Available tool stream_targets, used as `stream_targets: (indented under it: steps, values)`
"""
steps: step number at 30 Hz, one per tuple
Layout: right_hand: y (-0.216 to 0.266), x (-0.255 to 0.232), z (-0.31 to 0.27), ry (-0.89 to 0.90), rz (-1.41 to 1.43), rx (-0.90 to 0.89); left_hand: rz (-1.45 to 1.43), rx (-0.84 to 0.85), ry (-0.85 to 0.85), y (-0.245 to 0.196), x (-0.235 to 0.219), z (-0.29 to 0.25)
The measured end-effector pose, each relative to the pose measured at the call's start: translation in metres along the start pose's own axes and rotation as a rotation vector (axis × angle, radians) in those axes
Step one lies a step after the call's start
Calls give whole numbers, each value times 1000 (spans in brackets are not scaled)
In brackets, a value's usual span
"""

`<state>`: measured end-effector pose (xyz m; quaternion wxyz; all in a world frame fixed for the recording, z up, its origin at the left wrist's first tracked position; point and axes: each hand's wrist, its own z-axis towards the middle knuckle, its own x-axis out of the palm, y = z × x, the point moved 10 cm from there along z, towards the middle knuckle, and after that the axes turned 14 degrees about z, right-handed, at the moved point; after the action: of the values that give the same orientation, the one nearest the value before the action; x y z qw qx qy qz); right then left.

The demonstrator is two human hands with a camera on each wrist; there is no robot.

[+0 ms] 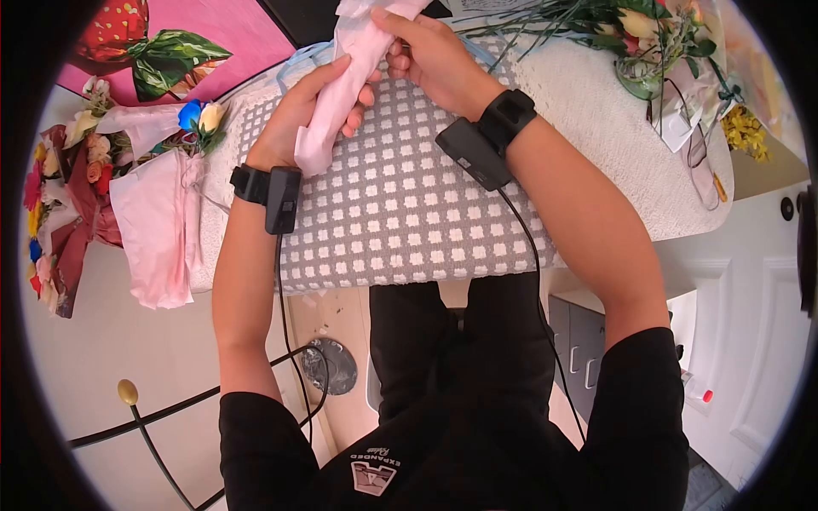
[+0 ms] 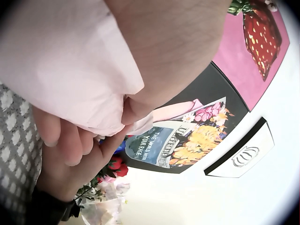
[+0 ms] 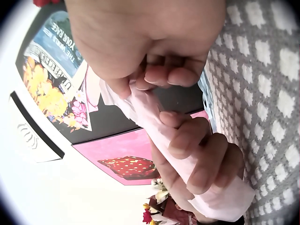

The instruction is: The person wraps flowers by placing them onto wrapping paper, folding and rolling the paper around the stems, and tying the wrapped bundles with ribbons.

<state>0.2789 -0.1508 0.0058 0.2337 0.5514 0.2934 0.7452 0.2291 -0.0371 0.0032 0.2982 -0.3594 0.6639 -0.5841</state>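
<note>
A narrow roll of pale pink wrapping paper (image 1: 342,89) slants over the near tabletop in the head view, held between both hands. My left hand (image 1: 290,119) grips its lower part, thumb along one side and fingertips showing at the other. Higher up, my right hand (image 1: 445,70) pinches the paper near its upper end, its other fingers curled in. In the right wrist view the left fingers (image 3: 204,164) wrap round the paper (image 3: 157,124) from behind. Broad pink paper (image 2: 65,65) fills the upper left of the left wrist view. Whatever lies inside the wrapping is hidden.
Grey-and-white checked cloth (image 1: 409,204) covers the table's front. Wrapped flower bouquets (image 1: 158,226) lie at the left edge. Loose stems and roses (image 1: 639,30) lie at the back right, with pale blue ribbon (image 1: 302,60) behind the hands. Camera cables (image 1: 535,281) hang from both wrists.
</note>
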Motion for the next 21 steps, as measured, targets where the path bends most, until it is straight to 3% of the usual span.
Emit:
stream_targets:
  steps: [5, 7, 12, 19, 21]
  values:
    - [0, -3, -4, -15, -30, 3, 174, 21, -81, 0, -6, -1]
    - [5, 0, -8, -33, -63, -19, 227, 44, -193, -5, -13, -1]
    - [3, -7, -8, -58, -61, -17, 437, 113, -229, -14, -14, -3]
    - [3, -6, -7, -53, -4, 27, 376, 106, -203, -9, -19, -1]
    - [1, 0, -6, 34, 2, 75, 382, 85, -208, -7, -19, -1]
